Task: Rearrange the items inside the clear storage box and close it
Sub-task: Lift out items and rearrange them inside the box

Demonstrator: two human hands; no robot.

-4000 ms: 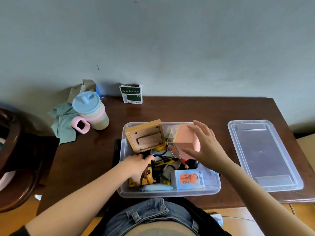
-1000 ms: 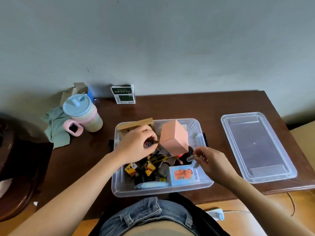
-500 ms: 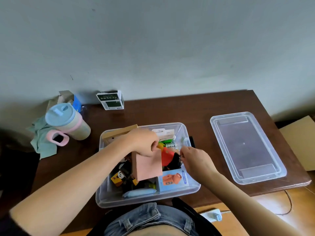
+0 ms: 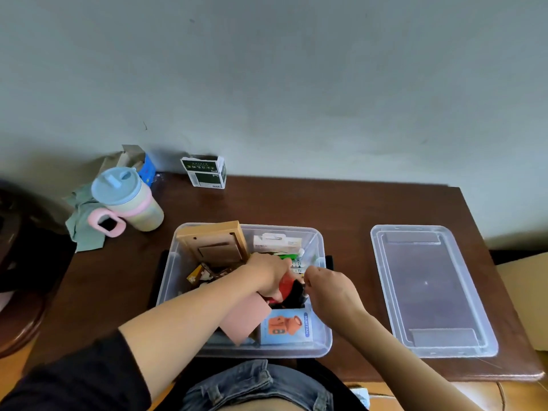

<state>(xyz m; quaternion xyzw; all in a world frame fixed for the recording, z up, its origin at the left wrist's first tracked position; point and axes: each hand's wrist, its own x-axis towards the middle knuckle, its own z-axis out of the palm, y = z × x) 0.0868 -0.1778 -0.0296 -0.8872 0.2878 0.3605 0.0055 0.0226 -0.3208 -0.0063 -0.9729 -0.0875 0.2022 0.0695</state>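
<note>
Clear storage box, pink block, tan wooden frame, light-blue carton with orange print, dark brown table, pale blue-lidded cup

Open, cluttered clear box, lid alongside

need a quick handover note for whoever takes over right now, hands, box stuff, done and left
Left hand: deep in the clear storage box, fingers curled round a red item.
Right hand: fingers curled over the box's right side; what it holds, if anything, is hidden.
In the box: wooden frame leaning at the back left, pink box tilted under the left forearm, mini fan box flat at the front.
Done: nothing settled.
Left: finish arranging, then fit the lid, lying on the table to the right.
</note>
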